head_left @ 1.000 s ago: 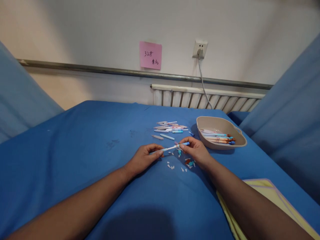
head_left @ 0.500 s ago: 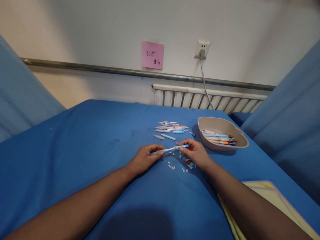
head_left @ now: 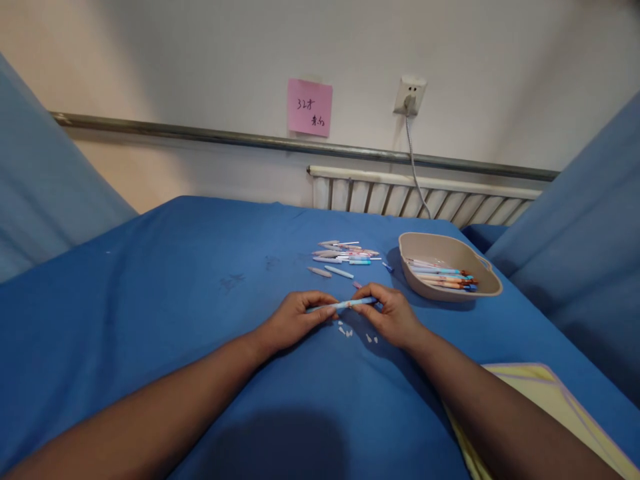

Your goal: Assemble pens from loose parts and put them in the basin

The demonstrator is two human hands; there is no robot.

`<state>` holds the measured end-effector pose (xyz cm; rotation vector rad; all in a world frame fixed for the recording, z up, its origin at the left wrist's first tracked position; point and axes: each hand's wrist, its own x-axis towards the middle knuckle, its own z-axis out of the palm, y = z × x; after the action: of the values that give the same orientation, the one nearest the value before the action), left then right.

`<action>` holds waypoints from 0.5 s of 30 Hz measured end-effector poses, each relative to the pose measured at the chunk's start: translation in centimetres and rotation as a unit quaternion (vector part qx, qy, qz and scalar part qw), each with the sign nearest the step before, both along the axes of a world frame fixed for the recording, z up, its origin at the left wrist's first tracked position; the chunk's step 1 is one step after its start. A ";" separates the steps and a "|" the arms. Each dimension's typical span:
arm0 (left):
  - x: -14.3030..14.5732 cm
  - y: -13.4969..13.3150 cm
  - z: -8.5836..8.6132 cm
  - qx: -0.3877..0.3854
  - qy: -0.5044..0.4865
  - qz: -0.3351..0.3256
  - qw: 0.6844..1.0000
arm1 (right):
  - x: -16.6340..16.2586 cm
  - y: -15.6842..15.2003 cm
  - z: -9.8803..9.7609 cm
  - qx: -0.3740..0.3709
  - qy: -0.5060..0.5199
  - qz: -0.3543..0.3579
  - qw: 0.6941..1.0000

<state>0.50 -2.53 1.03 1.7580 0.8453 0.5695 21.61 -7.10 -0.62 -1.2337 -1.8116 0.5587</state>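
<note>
My left hand (head_left: 296,319) and my right hand (head_left: 391,313) each pinch one end of a slim blue-and-white pen (head_left: 343,305), held level just above the blue cloth (head_left: 200,293). Both hands have their fingers closed on it. Small white pen tips (head_left: 345,330) lie scattered on the cloth right under the pen. A loose pile of pen parts (head_left: 345,254) lies a little beyond my hands. To the right stands a beige tray (head_left: 480,288) holding several finished pens (head_left: 443,275).
A yellow cloth (head_left: 545,400) lies at the lower right by my right forearm. Behind the table are a white radiator (head_left: 420,197), a metal rail, a pink note (head_left: 309,108) and a wall socket (head_left: 411,95) with a cable. Blue fabric rises on both sides.
My hands have closed in toward each other along the pen, which now lies flatter. The right hand now covers the coloured bits beneath it. The view drifted slightly.
</note>
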 end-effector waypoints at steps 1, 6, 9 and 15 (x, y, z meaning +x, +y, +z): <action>0.0 0.0 -0.1 -0.021 -0.011 0.000 1.000 | 0.0 -0.1 0.1 0.007 -0.006 0.001 1.000; 0.0 -0.1 -0.5 -0.104 -0.048 -0.016 0.993 | -0.2 -0.3 0.0 0.034 -0.027 0.034 0.998; 0.0 -0.3 -0.4 -0.069 -0.031 -0.014 0.997 | -0.2 -0.4 -0.1 0.039 -0.042 0.038 0.998; 0.0 -0.3 0.1 0.022 0.016 0.000 1.000 | -0.5 -0.6 0.2 0.003 -0.080 0.009 0.997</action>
<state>0.50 -2.86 1.08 1.8107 0.8613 0.5653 21.16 -7.68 -0.43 -1.2912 -1.9566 0.4753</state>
